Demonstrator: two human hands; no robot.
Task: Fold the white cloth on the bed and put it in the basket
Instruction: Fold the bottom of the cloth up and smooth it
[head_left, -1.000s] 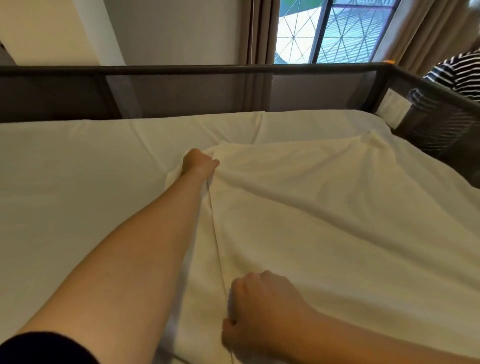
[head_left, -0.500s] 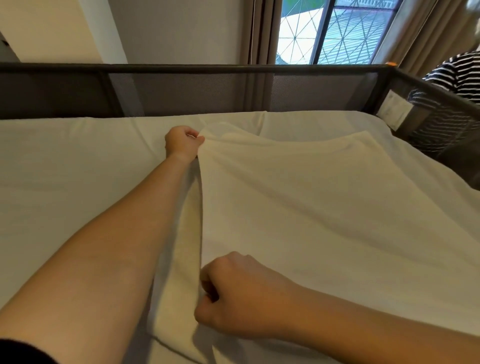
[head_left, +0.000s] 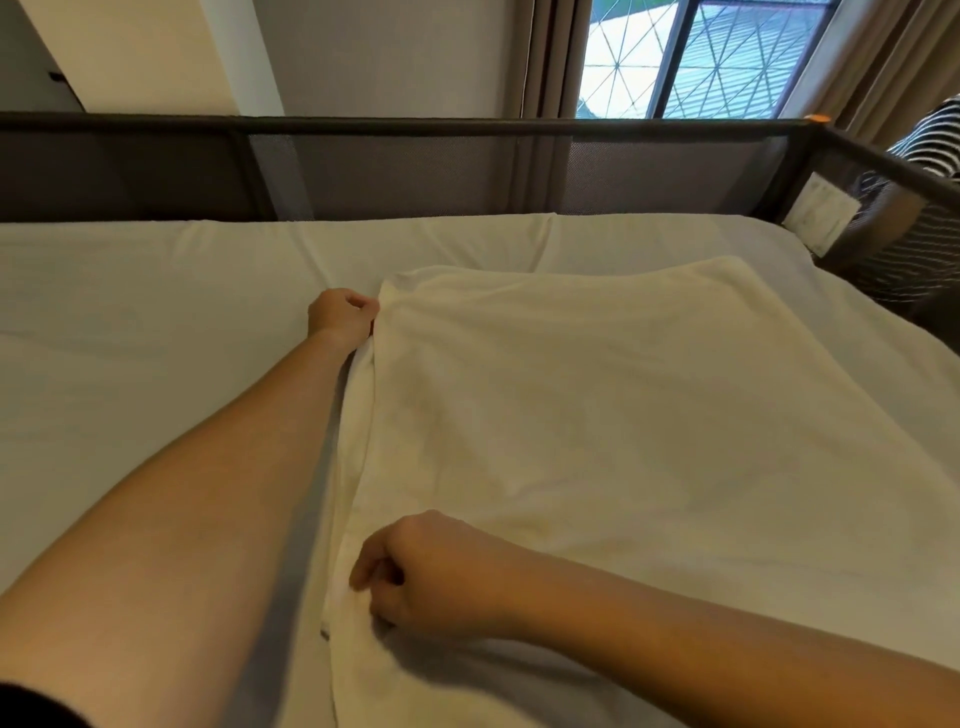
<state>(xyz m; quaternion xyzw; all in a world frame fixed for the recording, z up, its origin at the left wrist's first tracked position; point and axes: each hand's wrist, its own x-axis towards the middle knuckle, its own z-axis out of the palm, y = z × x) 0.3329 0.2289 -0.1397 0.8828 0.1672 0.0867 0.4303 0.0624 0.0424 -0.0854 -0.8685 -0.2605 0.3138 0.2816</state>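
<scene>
The white cloth (head_left: 597, 415), cream-toned, lies spread over the right half of the bed (head_left: 130, 338), with a doubled layer along its left edge. My left hand (head_left: 340, 317) reaches far across and pinches the cloth's far left corner. Near me, my right hand (head_left: 431, 577) is closed on the cloth's near left edge. The cloth is stretched flat between the two hands. No basket is in view.
A dark mesh rail (head_left: 415, 171) runs along the far side of the bed and turns down the right side. Behind the right rail stands a person in a striped top (head_left: 930, 150). A window (head_left: 696, 57) with curtains is beyond.
Both hands have carried the cloth's left edge outward and away from me; the left hand moved farther up the bed, and the wrinkled cloth now lies smoother and flatter.
</scene>
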